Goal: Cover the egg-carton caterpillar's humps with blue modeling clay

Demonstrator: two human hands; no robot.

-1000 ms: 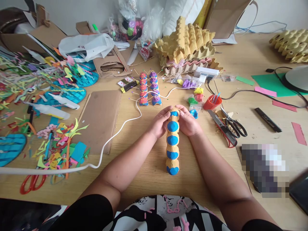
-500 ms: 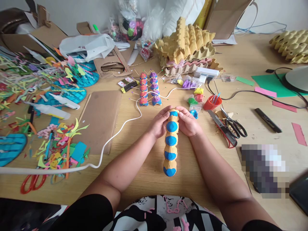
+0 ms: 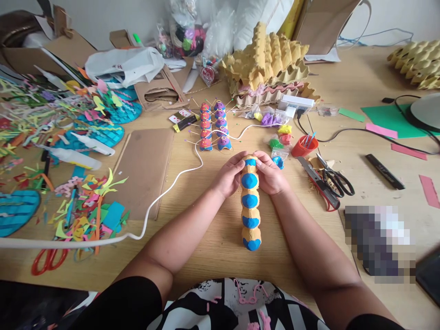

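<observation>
A strip of egg carton (image 3: 250,213), yellow-orange with a blue patch on each bump, points lengthwise toward me above the wooden table. My left hand (image 3: 232,173) grips its far end from the left side, thumb on top near the blue. From the right, my right hand (image 3: 271,173) closes on the same end, its thumb also on the carton. Parts of the fingers are hidden under the strip. Beyond my hands stand two finished-looking strips, one red and blue (image 3: 206,130), one purple and blue (image 3: 222,123), both with pins sticking out.
Stacked egg trays (image 3: 268,64) stand at the back. To the right are a red cup (image 3: 304,145), a utility knife (image 3: 318,183), black scissors (image 3: 337,176) and bagged coloured clay (image 3: 276,143). A white cable (image 3: 156,201) crosses the left, beside cardboard (image 3: 142,169) and paper scraps (image 3: 89,211).
The near end of the egg carton strip has swung slightly to the right. Both hands keep hold of its far end.
</observation>
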